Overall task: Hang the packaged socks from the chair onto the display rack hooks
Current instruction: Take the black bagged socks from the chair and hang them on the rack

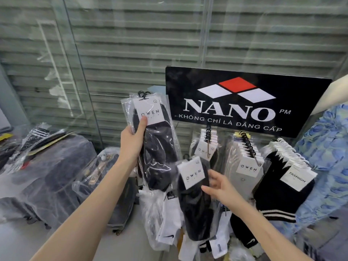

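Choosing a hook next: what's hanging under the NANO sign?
Three loaded hooks: left OWEN packs, middle OWEN packs, FASHION socks rightmost. The rack behind them is covered, so free hooks cannot be seen.

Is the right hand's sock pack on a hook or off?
Off. The right hand holds the pack tilted; its black hanger is clear of the rack hook, not threaded.

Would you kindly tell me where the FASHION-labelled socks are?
Head view: the FASHION-labelled socks hang at far right, beside the neighbouring OWEN packs, below the NANO sign.

Left hand [131, 140] raised, right hand [220, 185] lower
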The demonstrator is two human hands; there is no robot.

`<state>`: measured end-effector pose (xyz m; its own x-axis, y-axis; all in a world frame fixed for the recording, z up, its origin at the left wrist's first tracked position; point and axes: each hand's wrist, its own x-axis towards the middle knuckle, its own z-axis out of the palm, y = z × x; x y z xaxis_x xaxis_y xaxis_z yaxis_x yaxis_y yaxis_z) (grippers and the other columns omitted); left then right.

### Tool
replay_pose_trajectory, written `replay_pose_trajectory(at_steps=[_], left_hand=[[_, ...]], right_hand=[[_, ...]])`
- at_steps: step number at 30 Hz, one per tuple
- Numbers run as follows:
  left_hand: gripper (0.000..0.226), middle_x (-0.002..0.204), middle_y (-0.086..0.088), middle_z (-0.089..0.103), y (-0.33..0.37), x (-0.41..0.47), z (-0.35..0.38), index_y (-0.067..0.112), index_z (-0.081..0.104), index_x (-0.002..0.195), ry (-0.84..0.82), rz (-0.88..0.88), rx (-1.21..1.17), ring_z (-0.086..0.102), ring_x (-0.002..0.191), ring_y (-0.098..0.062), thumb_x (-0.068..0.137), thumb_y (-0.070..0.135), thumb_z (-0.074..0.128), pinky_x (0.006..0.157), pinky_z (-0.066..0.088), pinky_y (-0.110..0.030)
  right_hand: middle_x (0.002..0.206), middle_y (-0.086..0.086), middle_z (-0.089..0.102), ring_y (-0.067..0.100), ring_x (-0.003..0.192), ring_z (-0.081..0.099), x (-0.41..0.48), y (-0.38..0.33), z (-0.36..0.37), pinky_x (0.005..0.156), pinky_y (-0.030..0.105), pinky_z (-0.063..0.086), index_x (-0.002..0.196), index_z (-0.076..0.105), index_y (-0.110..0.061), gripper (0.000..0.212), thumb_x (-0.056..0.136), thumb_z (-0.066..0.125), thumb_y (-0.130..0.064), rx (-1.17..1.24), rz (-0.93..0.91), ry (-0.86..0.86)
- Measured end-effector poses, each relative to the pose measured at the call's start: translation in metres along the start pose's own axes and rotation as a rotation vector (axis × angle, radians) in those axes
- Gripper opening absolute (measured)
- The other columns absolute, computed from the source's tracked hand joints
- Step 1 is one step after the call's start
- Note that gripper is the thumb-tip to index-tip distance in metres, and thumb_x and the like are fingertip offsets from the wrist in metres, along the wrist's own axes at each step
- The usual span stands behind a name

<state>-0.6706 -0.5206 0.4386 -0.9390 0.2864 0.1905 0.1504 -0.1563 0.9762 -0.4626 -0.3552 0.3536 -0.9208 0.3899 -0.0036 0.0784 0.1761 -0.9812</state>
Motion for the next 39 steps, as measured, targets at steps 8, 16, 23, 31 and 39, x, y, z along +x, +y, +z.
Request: replay_pose_trajectory(at_steps=[8,16,23,31,39], left_hand=[[0.051,0.062,0.001,0.065,-0.003,-0.001,-0.001,0.009,0.056,0.075,-0.014,0.009,0.005,0.062,0.059,-0.012,0.080,0.060,0.061,0.057,0.047,-0.019],[0.047,0.063,-0.002,0.065,0.001,-0.006,-0.001,0.012,0.062,0.073,-0.043,0.001,-0.020,0.062,0.061,-0.015,0.080,0.059,0.061,0.063,0.050,-0.024],[0.042,0.054,0.009,0.056,-0.002,-0.005,-0.004,0.022,0.051,0.061,-0.008,0.013,-0.023,0.053,0.059,-0.013,0.081,0.057,0.063,0.063,0.043,-0.025],[0.046,0.081,0.002,0.069,-0.005,-0.011,0.005,0.016,0.063,0.081,-0.091,-0.020,-0.076,0.064,0.080,-0.017,0.076,0.062,0.064,0.080,0.049,-0.032],[0.044,0.082,-0.008,0.060,-0.005,-0.014,0.023,0.018,0.066,0.074,-0.142,-0.014,-0.099,0.055,0.078,-0.022,0.074,0.063,0.065,0.077,0.046,-0.035]], right_hand=[[0.115,0.012,0.065,0.016,0.096,0.059,0.012,0.047,-0.028,0.082,0.027,0.046,0.109,0.054,-0.010,0.032,0.085,0.054,0.011,-0.053,0.205,0.430],[0.096,-0.017,0.057,0.009,0.098,0.052,0.027,0.025,-0.022,0.090,0.026,0.038,0.104,0.051,-0.026,0.031,0.088,0.055,0.000,-0.162,0.070,0.572],[0.094,-0.009,0.065,0.016,0.094,0.056,0.033,0.019,-0.018,0.080,0.026,0.037,0.105,0.054,-0.023,0.025,0.087,0.057,-0.005,-0.312,0.146,0.525],[0.119,0.019,0.052,0.025,0.087,0.048,0.052,-0.003,-0.014,0.069,0.032,0.041,0.130,0.030,0.000,0.040,0.094,0.043,-0.013,-0.493,0.386,0.423],[0.081,0.005,0.063,0.017,0.071,0.064,0.039,-0.080,-0.034,0.054,0.029,0.047,0.087,0.053,-0.010,0.027,0.098,0.035,-0.027,-0.811,0.080,0.419]])
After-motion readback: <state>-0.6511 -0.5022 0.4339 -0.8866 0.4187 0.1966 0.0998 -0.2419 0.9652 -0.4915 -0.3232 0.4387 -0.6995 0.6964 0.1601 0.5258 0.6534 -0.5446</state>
